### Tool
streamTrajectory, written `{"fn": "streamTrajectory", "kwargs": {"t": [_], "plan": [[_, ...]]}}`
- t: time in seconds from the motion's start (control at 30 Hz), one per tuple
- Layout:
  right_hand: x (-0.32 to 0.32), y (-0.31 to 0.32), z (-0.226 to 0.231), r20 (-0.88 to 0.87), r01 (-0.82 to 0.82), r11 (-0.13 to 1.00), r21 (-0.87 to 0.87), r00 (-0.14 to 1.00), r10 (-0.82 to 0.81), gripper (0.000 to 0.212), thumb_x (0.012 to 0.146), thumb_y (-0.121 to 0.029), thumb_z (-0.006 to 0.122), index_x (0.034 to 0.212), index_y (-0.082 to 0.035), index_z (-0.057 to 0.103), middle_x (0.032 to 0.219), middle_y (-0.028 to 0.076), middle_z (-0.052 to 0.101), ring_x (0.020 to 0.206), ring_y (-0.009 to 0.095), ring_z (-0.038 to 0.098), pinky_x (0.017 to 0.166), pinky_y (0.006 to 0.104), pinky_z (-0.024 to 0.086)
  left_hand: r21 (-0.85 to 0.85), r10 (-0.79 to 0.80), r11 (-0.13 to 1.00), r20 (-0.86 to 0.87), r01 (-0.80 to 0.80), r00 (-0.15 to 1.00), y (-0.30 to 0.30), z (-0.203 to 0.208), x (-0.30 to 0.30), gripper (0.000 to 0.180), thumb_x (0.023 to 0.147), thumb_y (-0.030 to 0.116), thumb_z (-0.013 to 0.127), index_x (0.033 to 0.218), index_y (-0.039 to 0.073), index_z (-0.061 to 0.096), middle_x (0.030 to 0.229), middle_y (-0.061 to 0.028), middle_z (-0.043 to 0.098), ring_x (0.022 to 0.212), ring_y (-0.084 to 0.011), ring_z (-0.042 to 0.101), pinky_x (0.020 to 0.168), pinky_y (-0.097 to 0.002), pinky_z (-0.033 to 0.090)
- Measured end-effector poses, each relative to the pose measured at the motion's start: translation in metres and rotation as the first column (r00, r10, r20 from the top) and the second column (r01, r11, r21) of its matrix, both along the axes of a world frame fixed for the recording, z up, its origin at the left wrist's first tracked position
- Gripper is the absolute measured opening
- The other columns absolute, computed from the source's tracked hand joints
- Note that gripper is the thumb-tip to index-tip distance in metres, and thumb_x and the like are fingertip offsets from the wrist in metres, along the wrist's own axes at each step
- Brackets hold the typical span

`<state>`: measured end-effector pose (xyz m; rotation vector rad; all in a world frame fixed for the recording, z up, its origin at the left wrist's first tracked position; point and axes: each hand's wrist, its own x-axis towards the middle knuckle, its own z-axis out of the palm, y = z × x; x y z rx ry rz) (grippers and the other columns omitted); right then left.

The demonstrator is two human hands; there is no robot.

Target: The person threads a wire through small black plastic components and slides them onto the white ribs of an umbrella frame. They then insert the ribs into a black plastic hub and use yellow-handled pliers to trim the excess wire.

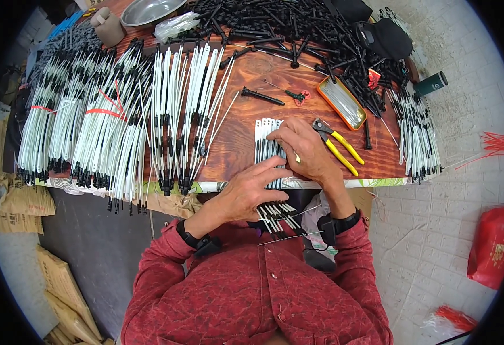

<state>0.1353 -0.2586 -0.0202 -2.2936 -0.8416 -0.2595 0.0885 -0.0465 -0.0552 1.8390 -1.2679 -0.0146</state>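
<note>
A flat row of thin white strips [259, 141], with holes at the far ends and black tips at the near ends, lies across the table's front edge toward my lap. My left hand [257, 183] grips the row from the left, its fingers bent across the strips. From the right, my right hand [306, 148] closes its curled fingers on the same row, higher up. Their fingertips hide the middle of the strips. Thin metal wires [291, 238] cross the black near ends. Yellow-handled pliers [344, 148] rest beside my right hand.
Bundles of white strips [62, 138] fill the table's left side, and another bundle [421, 138] is at the right edge. Black plastic rods [275, 26] are heaped at the back. An orange tray [342, 100] of thin wires and small red-handled scissors [298, 96] sit ahead.
</note>
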Motion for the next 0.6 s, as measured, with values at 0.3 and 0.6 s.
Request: {"fn": "streamTrajectory", "kwargs": {"t": [0.3, 0.6], "plan": [[-0.0022, 0.0017, 0.005, 0.006, -0.009, 0.999, -0.036, 1.0, 0.009, 0.02, 0.081, 0.004, 0.062, 0.1, -0.005, 0.066, 0.086, 0.013, 0.053, 0.083, 0.033, 0.056, 0.072, 0.0412, 0.046, -0.02, 0.007, 1.0, -0.018, -0.007, 1.0, -0.0001, 0.0042, -0.0013, 0.06, 0.041, 0.001, 0.08, 0.101, 0.009, 0.073, 0.133, -0.0122, 0.056, 0.138, -0.0391, 0.044, 0.106, -0.0481, 0.046], [-0.0047, 0.0037, 0.0044, 0.03, 0.018, 0.999, -0.044, 0.999, -0.017, 0.02, 0.082, 0.004, 0.062, 0.099, -0.004, 0.066, 0.086, 0.013, 0.052, 0.084, 0.033, 0.056, 0.072, 0.0414, 0.046, -0.043, -0.003, 0.999, 0.004, 0.003, 1.0, 0.0002, 0.0038, -0.0011, 0.038, 0.064, 0.014, 0.08, 0.101, 0.01, 0.074, 0.129, -0.0126, 0.061, 0.132, -0.0403, 0.051, 0.102, -0.0489, 0.048]]}}
